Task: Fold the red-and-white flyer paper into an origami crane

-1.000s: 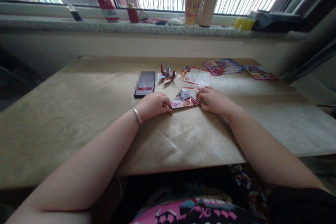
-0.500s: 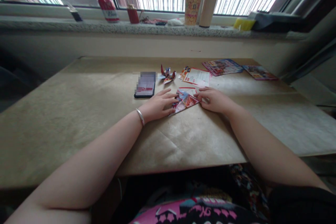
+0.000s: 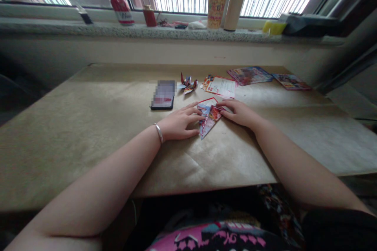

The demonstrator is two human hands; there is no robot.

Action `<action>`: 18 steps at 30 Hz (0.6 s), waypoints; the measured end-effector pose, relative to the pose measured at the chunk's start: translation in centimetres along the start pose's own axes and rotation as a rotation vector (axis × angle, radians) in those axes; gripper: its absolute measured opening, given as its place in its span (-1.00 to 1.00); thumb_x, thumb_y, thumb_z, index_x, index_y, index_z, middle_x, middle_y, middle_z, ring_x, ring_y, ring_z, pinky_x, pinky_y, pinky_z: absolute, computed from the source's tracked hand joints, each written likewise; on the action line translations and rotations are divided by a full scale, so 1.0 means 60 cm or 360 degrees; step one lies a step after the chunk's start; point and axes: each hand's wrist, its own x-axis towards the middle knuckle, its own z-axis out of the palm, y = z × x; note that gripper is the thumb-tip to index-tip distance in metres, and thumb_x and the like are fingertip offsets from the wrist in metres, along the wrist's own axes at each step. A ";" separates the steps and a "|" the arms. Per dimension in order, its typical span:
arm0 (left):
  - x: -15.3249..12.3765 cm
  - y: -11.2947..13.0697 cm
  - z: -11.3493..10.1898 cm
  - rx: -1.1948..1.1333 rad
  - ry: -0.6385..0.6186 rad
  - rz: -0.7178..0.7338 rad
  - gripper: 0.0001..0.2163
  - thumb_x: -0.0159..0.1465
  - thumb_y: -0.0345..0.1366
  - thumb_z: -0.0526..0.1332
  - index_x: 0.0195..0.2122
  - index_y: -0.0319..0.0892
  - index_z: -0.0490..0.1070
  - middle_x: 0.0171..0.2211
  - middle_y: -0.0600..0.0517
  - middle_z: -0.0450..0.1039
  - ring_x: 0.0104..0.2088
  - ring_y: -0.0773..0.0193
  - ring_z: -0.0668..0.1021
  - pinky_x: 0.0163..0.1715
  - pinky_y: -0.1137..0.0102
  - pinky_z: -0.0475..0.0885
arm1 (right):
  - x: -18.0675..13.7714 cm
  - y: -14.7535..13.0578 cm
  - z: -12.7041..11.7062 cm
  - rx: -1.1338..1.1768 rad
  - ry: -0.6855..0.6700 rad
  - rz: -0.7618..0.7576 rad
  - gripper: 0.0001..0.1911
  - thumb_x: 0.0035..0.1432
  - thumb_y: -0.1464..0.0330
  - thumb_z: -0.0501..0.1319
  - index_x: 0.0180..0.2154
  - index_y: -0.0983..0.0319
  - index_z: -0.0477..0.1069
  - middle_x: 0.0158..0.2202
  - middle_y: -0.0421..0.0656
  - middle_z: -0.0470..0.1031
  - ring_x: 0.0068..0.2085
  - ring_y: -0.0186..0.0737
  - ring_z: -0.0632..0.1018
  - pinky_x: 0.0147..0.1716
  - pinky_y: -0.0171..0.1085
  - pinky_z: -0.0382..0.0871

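Note:
A folded piece of colourful printed paper (image 3: 208,119) lies on the brown paper-covered table (image 3: 88,125), its tip pointing toward me. My left hand (image 3: 179,123), with a silver bangle on the wrist, lies flat beside it, fingers stretched out and touching its left edge. My right hand (image 3: 240,111) rests on the paper's right side, fingers extended and pressing it down. A finished folded paper figure (image 3: 187,83) stands just beyond.
A phone (image 3: 163,95) lies left of the folded figure. Printed leaflets (image 3: 220,85) and more flyers (image 3: 249,74) lie further right. The windowsill (image 3: 147,30) holds a red can (image 3: 121,9), a paper cup (image 3: 216,8) and small items.
The folded paper has turned from lying sideways to pointing toward me. My left hand went from curled to flat with fingers spread; my right hand shifted slightly along the paper.

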 end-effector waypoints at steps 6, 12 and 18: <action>0.000 0.002 0.001 0.0066 0.0015 0.0020 -0.57 0.30 -0.12 0.17 0.18 -0.08 0.36 0.23 -0.06 0.25 0.36 0.05 0.10 0.31 0.18 0.11 | 0.000 -0.002 0.004 0.0204 0.0078 0.0100 -0.59 0.26 0.26 0.10 0.10 0.21 0.42 0.07 -0.04 0.51 0.08 -0.11 0.49 0.13 -0.07 0.31; 0.001 0.001 0.004 0.0069 0.0042 -0.0002 -0.62 0.32 -0.19 0.15 0.16 -0.05 0.38 0.19 -0.05 0.30 0.36 0.00 0.08 0.31 0.11 0.13 | -0.001 -0.012 -0.002 0.0369 0.0269 0.0311 -0.62 0.30 0.22 0.03 -0.05 0.19 0.53 -0.10 -0.12 0.61 -0.07 -0.13 0.57 -0.01 -0.14 0.40; 0.002 -0.002 0.012 0.0029 0.0160 0.0011 -0.68 0.36 -0.31 0.08 0.09 -0.07 0.44 0.11 -0.05 0.38 0.35 0.03 0.11 0.30 0.11 0.16 | -0.005 -0.016 -0.010 0.0325 0.0259 0.0477 -0.50 0.31 0.14 -0.03 -0.39 0.23 0.59 -0.39 -0.11 0.62 -0.30 -0.15 0.59 -0.19 -0.19 0.43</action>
